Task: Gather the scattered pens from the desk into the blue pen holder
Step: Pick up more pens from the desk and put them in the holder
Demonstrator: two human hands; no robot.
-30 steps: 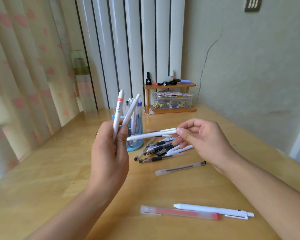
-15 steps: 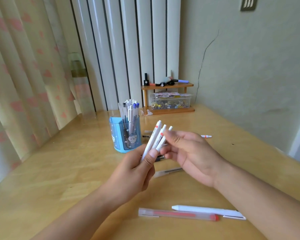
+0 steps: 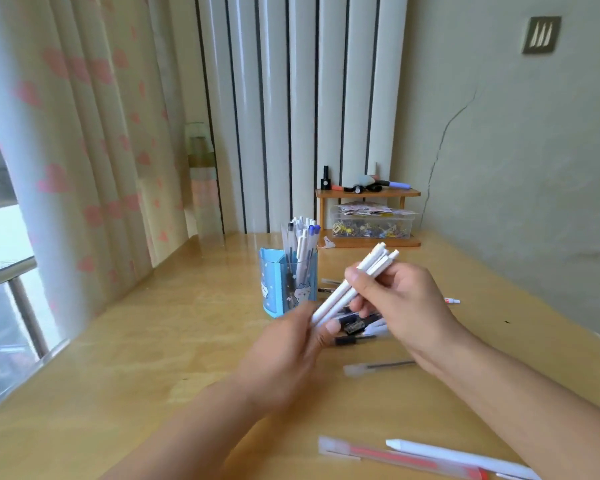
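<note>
A bundle of three white pens (image 3: 354, 282) is held above the middle of the wooden desk (image 3: 118, 358), slanting from its lower end at about seven o'clock up to its tips at one o'clock; the right hand (image 3: 406, 306) has its fingers curled round the upper half of the bundle, thumb across the front; the left hand (image 3: 288, 355) grips the lower end, its thumb and fingers closed against the barrels, though motion blur hides how each finger lies; the blue pen holder (image 3: 286, 289) stands upright just beyond the left hand, at about eleven o'clock from the bundle, already stocked with a cluster of white and blue-capped pens (image 3: 302, 247); under and behind the hands, a heap of loose dark-and-clear pens (image 3: 354, 327) lies on the desk, partly hidden; a clear pen with a dark refill (image 3: 378, 368) lies at about six o'clock of the right hand, apart from the heap; near the bottom edge, at five o'clock, a clear pen with red ink (image 3: 395, 457) and a white pen (image 3: 454, 457) lie side by side; the tip of a small white pen with a red band (image 3: 451, 300) shows at three o'clock of the right hand; at the far edge, at twelve o'clock, a small wooden shelf (image 3: 368, 194) stands over a clear box of clips (image 3: 371, 225); a heart-patterned curtain (image 3: 84, 150) hangs at nine o'clock.
</note>
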